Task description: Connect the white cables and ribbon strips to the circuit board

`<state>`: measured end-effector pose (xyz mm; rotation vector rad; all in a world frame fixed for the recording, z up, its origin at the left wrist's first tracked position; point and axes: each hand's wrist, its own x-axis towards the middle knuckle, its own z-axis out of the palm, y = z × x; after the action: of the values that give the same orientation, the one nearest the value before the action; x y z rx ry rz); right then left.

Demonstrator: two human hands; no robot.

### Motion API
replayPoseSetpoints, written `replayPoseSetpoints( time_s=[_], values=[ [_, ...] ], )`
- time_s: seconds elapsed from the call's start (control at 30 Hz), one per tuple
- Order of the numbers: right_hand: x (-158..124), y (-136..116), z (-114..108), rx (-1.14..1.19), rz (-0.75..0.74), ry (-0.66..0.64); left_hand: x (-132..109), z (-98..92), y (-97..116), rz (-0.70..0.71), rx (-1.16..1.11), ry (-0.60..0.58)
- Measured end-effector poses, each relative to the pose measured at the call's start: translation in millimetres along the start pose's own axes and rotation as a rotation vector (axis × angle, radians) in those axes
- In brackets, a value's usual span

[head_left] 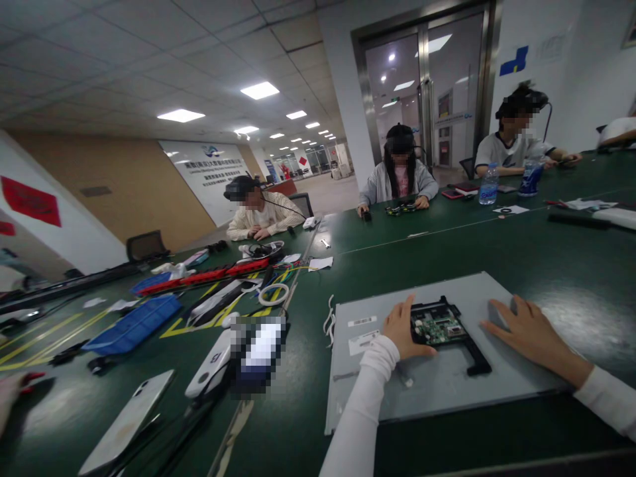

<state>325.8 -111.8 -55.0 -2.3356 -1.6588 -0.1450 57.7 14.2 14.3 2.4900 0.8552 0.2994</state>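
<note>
A large grey flat panel (462, 295) lies on the green table in front of me. On it rests a green circuit board (437, 324) set in a black plastic frame (472, 351), with one arm reaching towards the lower right. My left hand (401, 330) is at the left edge of this frame, fingers extended and thumb apart. It seems to touch the edge without gripping it. To the right of the frame, my right hand (529, 331) lies open on the panel, its fingers spread and holding nothing.
Left of the panel lie a lit phone (261, 351), a white device (213, 361) with a cable, and a white phone (126, 421). Farther off are a blue tray (134, 324), a white cable coil (273, 294) and a water bottle (489, 185). Several people sit around the table.
</note>
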Motion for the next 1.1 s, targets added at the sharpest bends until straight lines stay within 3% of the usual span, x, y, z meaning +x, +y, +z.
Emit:
replayPoseSetpoints(
  time_s=[0.13,0.23,0.33,0.47,0.57,0.67,0.8,1.1],
  values=[
    [-1,8,4,-0.015,0.036,-0.04,0,-6.6,-3,0.011,-0.028,0.048],
    [-1,6,-6,-0.023,0.03,-0.068,-3,-30.6,-22,-0.1,-0.025,0.214],
    [9,-9,-35,-0.003,-0.097,-0.013,-19,-66.8,-57,-0.373,0.08,0.369],
    [41,-48,-74,0.136,-0.221,0.104,-53,-100.1,-101,-0.83,0.227,0.363],
    [64,-70,-70,0.296,-0.241,0.222,-71,-101.8,-113,-0.925,0.261,0.273],
    [72,-75,-39,0.37,-0.241,0.301,-75,-94.1,-112,-0.927,0.265,0.189],
    [68,-68,-4,0.378,-0.285,0.274,-72,-87.9,-106,-0.958,0.29,0.171],
    [62,-72,-15,0.477,-0.298,0.302,-72,-92.8,-98,-0.992,0.307,0.201]
  ],
)
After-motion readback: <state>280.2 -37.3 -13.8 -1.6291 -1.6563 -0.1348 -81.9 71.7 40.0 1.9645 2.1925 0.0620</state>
